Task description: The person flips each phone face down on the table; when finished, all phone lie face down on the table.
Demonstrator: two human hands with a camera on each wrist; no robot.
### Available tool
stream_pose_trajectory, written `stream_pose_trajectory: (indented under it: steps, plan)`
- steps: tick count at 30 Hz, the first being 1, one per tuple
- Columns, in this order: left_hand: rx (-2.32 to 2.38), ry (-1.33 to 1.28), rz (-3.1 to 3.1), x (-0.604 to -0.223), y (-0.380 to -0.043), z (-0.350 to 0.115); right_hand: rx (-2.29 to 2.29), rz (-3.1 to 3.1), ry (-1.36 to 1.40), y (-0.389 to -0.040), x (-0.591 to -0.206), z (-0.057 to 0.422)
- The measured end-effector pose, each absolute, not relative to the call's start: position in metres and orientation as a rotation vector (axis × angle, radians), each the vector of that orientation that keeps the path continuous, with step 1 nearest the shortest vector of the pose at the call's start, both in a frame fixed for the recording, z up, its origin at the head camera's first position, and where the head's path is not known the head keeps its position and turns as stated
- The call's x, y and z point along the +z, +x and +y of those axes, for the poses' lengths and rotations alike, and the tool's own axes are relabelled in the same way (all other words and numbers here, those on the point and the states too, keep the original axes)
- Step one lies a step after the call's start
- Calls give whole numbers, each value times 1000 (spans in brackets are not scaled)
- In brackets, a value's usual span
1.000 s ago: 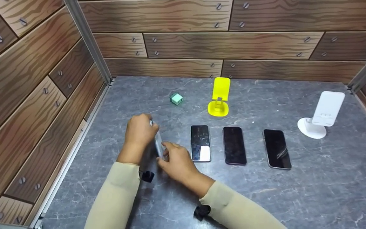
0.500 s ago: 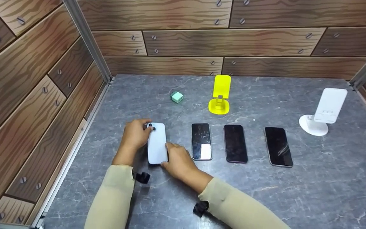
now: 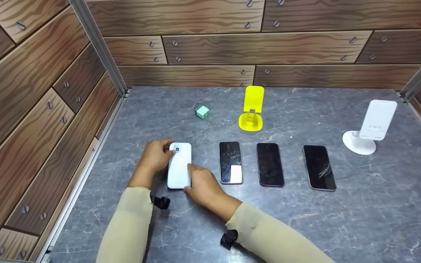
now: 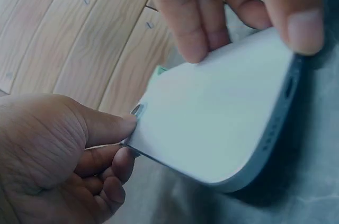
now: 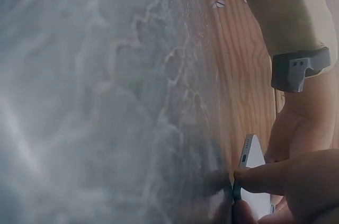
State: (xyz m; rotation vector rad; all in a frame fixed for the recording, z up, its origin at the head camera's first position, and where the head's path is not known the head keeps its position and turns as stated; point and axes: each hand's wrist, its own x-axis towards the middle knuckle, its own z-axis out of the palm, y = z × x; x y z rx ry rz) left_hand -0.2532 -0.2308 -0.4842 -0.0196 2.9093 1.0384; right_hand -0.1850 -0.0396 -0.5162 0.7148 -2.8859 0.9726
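A pale white smartphone [image 3: 179, 170] is held between both hands, its back and camera corner facing up. My left hand [image 3: 155, 155] pinches its upper left corner beside the camera, with the thumb on top in the left wrist view. At its lower right edge, my right hand [image 3: 205, 185] grips the phone between thumb and fingers. The left wrist view shows the phone tilted over the grey surface, with a dark shadow beneath one edge; whether it touches the surface, I cannot tell. Right of it, a phone [image 3: 231, 162] lies screen up, reflecting a bright patch.
Two more dark-screened phones, the middle one [image 3: 270, 164] and the right one [image 3: 319, 168], lie in the same row. Behind stand a yellow phone stand [image 3: 253, 100] and a small green charger cube [image 3: 202, 111]. A white phone stand [image 3: 378, 120] is at right. Wood-patterned walls [image 3: 210, 51] enclose the table.
The white phone was on edge between the hands a second ago. It has turned so that its back faces up, and the hands have stayed on it. The other phones have not moved.
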Motion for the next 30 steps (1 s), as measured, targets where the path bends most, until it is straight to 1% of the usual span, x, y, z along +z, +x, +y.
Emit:
stream_pose_trajectory:
  steps: [11, 19, 22, 24, 29, 30]
  plan:
    - [1059, -64, 2875, -502, -254, -233, 912, -2932, 734, -187, -516, -41]
    - [1042, -59, 2890, -506, -253, -230, 864, -2917, 762, -188, -514, -39]
    - [1044, -49, 2893, -507, -252, -230, 896, -2904, 789, -189, -515, -36]
    - [1051, -53, 2889, -509, -251, -231, 920, -2875, 826, -195, -527, -35]
    - [1065, -91, 2873, -512, -249, -232, 1109, -2861, 907, -196, -523, -23]
    - [1066, -100, 2868, -513, -249, -232, 1151, -2881, 899, -193, -515, -19]
